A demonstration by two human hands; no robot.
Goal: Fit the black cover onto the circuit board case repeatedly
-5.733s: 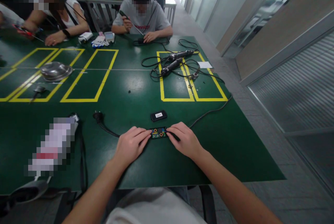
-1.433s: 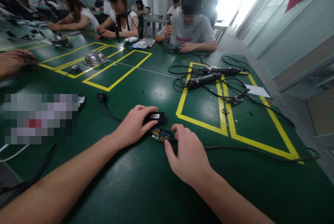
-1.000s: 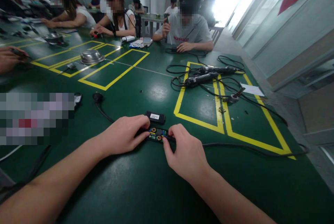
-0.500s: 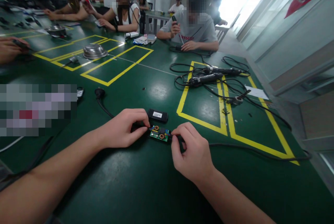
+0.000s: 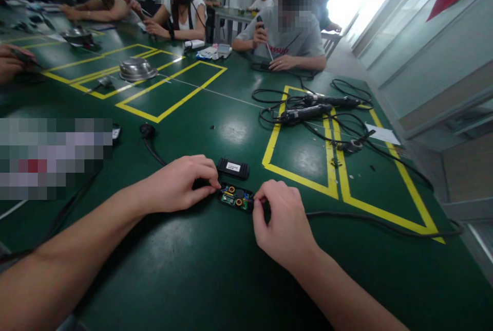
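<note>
A small green circuit board (image 5: 235,198) with two copper coils and coloured wires lies in a black plastic case half (image 5: 249,209). My left hand (image 5: 188,183) is closed in a pinch at the left end, where the plug's black power cord (image 5: 157,155) runs in under the fingers. At the right end my right hand (image 5: 279,223) pinches the other black cord (image 5: 346,214), which trails off to the right. The fingers partly hide both cord ends. Just behind the board rests the ribbed black case cover (image 5: 233,168) with a white label.
A black plug (image 5: 147,131) lies left of centre. Two black electric screwdrivers (image 5: 308,113) with tangled cables lie at the right, near a metal clamp-like piece (image 5: 351,146) and scattered screws (image 5: 336,163). A steel bowl (image 5: 137,69) stands farther back. Across the table (image 5: 173,269) a person (image 5: 288,38) holds a screwdriver.
The circuit board has gone down into the black case half, whose rim now shows around it. Both hands keep their pinch at the ends. The view has shifted slightly.
</note>
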